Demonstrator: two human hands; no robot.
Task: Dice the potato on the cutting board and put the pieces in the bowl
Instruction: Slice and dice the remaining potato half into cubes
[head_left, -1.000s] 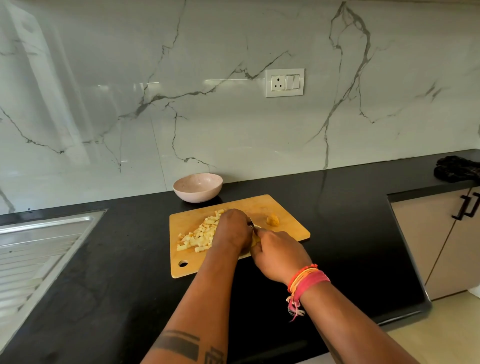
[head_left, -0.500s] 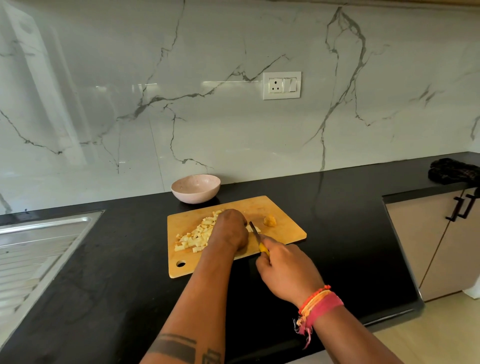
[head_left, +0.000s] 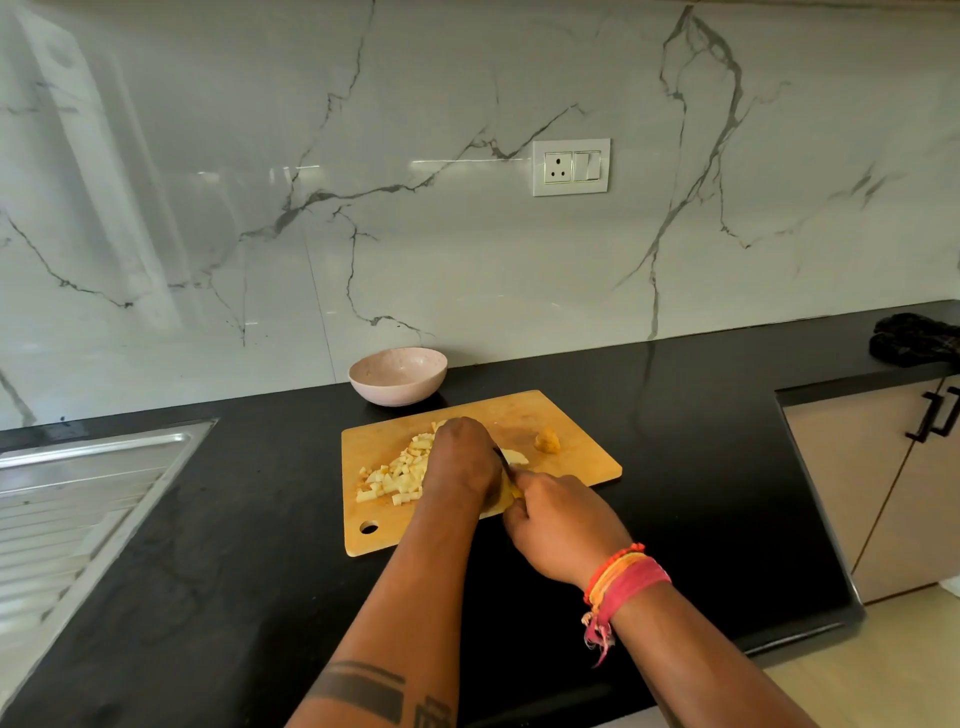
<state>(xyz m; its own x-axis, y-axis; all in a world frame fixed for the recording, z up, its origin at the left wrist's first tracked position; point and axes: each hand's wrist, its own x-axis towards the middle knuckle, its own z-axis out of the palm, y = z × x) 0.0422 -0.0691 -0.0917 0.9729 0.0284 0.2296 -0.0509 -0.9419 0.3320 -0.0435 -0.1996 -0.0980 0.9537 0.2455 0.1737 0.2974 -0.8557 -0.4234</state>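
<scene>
A wooden cutting board (head_left: 576, 415) lies on the black counter. A heap of pale diced potato pieces (head_left: 397, 475) sits on its left half. My left hand (head_left: 460, 460) is curled over an uncut potato piece (head_left: 516, 456), most of which it hides. My right hand (head_left: 563, 525) grips a knife (head_left: 501, 457) by its yellow handle, and the blade lies against that piece beside my left fingers. A small yellowish potato end (head_left: 547, 441) rests alone toward the board's right. The pink bowl (head_left: 397, 375) stands just behind the board and looks empty.
A steel sink drainboard (head_left: 78, 499) fills the left side of the counter (head_left: 701, 441). A dark cloth (head_left: 917, 340) lies at the far right. Cabinet doors with black handles (head_left: 930, 415) are below it. A wall socket (head_left: 570, 166) is set in the marble backsplash.
My right hand has moved forward again and brought the knife back down against the potato under my left hand, after drawing back half a second ago.
</scene>
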